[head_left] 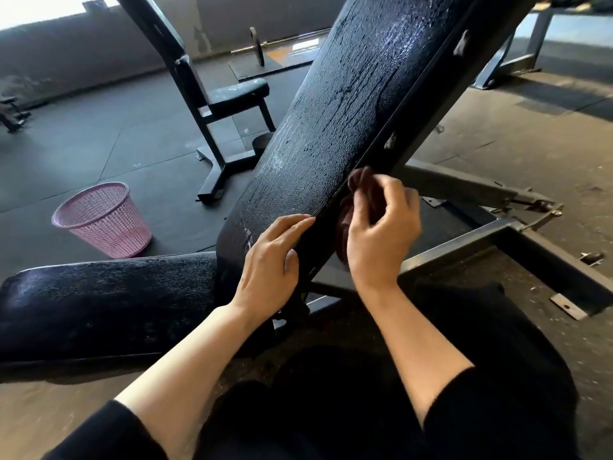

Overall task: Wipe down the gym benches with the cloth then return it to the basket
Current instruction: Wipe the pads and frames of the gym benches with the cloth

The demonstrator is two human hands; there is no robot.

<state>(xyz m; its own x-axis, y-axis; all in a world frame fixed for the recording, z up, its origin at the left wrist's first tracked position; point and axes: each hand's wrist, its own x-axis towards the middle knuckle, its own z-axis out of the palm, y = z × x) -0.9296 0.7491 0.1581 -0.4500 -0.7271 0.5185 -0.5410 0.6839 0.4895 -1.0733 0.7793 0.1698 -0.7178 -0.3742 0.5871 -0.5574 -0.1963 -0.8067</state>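
A black incline bench fills the middle of the view; its tilted back pad looks wet and streaked, and its flat seat pad lies at the lower left. My left hand rests with straight fingers on the back pad's lower right edge. Just right of that edge, my right hand grips a dark reddish-brown cloth against the pad's side; the hand hides most of the cloth. A pink mesh basket stands on the floor to the left, beyond the seat pad.
A second black bench stands behind the basket. The bench's grey steel frame spreads over the floor at the right. A barbell with a plate lies far back. Black rubber mats cover the floor at the left.
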